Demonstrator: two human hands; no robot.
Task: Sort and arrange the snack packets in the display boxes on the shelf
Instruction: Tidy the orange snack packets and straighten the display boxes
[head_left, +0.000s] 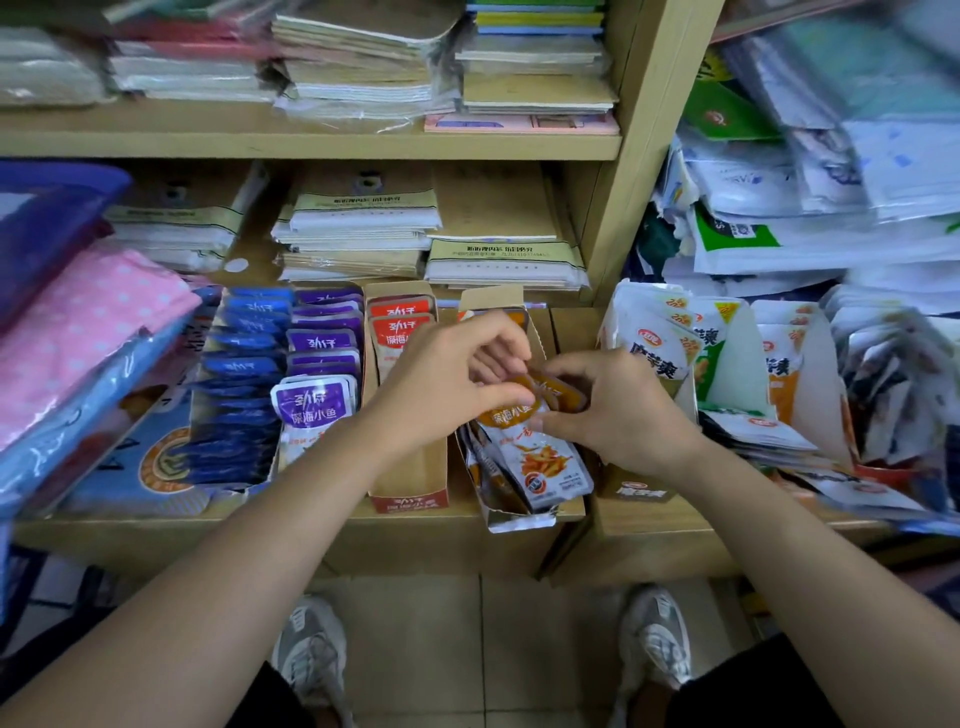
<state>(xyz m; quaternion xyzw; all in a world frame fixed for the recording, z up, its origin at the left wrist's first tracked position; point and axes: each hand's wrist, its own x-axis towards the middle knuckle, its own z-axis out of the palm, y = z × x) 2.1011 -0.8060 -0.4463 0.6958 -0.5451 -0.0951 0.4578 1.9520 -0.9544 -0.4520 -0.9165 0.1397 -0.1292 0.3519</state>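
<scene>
Four narrow display boxes stand side by side on the shelf. They hold blue packets (236, 395), purple packets (317, 364), red packets (400, 319) and orange packets (540, 462). The red box (410, 493) has bare cardboard at its front. Both hands meet over the orange box (519, 519). My left hand (447, 384) pinches the top of an orange packet with thumb and fingers. My right hand (618, 410) grips the same bunch of orange packets from the right. The back of the orange box is hidden behind my hands.
White and green snack bags (675, 343) stand in boxes to the right, with a loose heap of bags (831, 208) above. Stacked notebooks (358, 228) fill the shelf behind. Pink and blue wrapped cloth (78, 332) lies at left. The shelf's front edge (260, 540) runs below.
</scene>
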